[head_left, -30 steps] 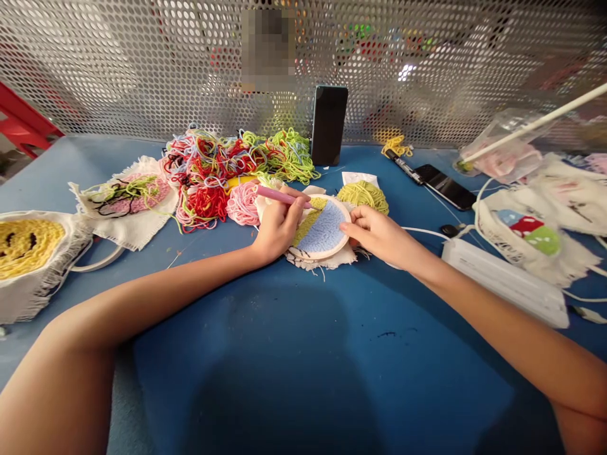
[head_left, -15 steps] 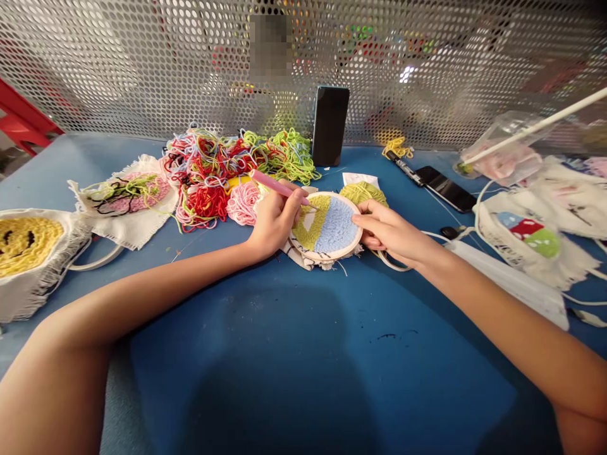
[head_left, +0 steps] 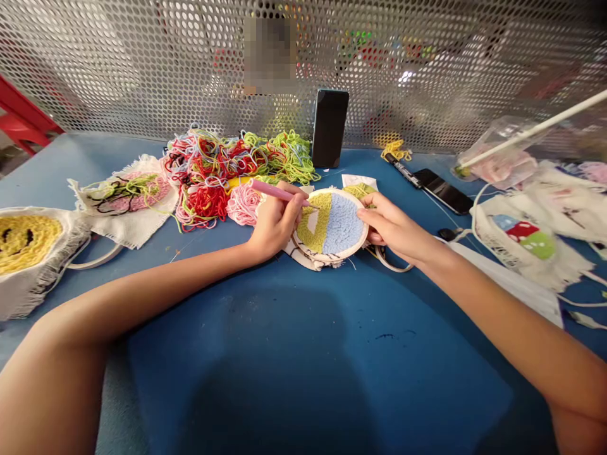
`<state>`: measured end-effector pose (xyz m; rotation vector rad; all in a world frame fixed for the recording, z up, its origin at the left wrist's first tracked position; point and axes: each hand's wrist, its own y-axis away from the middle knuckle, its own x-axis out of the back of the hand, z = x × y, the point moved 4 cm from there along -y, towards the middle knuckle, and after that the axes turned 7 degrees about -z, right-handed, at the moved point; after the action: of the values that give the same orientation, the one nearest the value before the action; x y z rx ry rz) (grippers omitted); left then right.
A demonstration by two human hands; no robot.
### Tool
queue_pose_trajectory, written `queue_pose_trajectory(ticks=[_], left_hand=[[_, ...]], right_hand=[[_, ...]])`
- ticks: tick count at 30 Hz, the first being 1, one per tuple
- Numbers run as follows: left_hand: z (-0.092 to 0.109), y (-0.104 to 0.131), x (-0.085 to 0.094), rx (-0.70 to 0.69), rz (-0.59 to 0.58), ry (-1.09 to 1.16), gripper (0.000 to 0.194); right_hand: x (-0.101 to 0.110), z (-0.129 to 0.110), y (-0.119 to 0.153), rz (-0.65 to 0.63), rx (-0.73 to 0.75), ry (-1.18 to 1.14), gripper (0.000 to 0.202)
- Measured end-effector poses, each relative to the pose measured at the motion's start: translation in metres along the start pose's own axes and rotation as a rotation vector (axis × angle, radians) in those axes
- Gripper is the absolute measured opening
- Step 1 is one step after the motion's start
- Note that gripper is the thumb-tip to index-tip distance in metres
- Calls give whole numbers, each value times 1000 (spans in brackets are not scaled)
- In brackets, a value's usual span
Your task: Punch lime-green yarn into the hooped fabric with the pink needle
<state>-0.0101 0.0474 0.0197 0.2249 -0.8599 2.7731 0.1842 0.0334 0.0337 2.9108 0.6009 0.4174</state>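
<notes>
My left hand (head_left: 275, 222) grips a pink punch needle pen (head_left: 271, 189), its metal tip at the yellow-green part of the work. A round embroidery hoop (head_left: 346, 229) holds cloth filled with yellow-green loops on the left and light blue loops on the right. A small bare white patch shows within the yellow-green side. My right hand (head_left: 389, 227) pinches the hoop's right rim, thumb on top and fingers partly hidden beneath. Behind the hoop lies a yellow-green yarn ball (head_left: 359, 189), partly covered.
Tangled yarn (head_left: 227, 158) and a pink yarn ball (head_left: 243, 204) lie behind my left hand. A phone (head_left: 329, 128) leans on the perforated metal screen (head_left: 190, 63). Another phone (head_left: 443, 191), a marker (head_left: 403, 170) and stitched cloths (head_left: 526, 237) lie rightward; a smiley piece (head_left: 28, 243) lies left.
The hoop has shifted slightly right and up with my right hand, covering more of the yellow-green yarn ball. The pink pen remains in my left hand, lying a little flatter.
</notes>
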Motion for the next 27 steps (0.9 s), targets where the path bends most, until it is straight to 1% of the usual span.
queue_pose_trajectory(ticks=[4,10,17,21,27], left_hand=[[-3,1,-1,-22,1,-20,21],[-3,2,-1,-1,-30,50,19],[-3,3,-1,-4,-34,18,18],[0,0,0,-40,-75,-138,17],[7,-8,-1,-116,-234,-373,19]], right_hand=[[-1,-1,0,-26,37,-18,11],[-1,1,-1,-21,46,-14,12],[2,4,-4,-59,122,88,11],[4,6,-5,-74,180,152,11],[-2,1,1,-131,223,169,16]])
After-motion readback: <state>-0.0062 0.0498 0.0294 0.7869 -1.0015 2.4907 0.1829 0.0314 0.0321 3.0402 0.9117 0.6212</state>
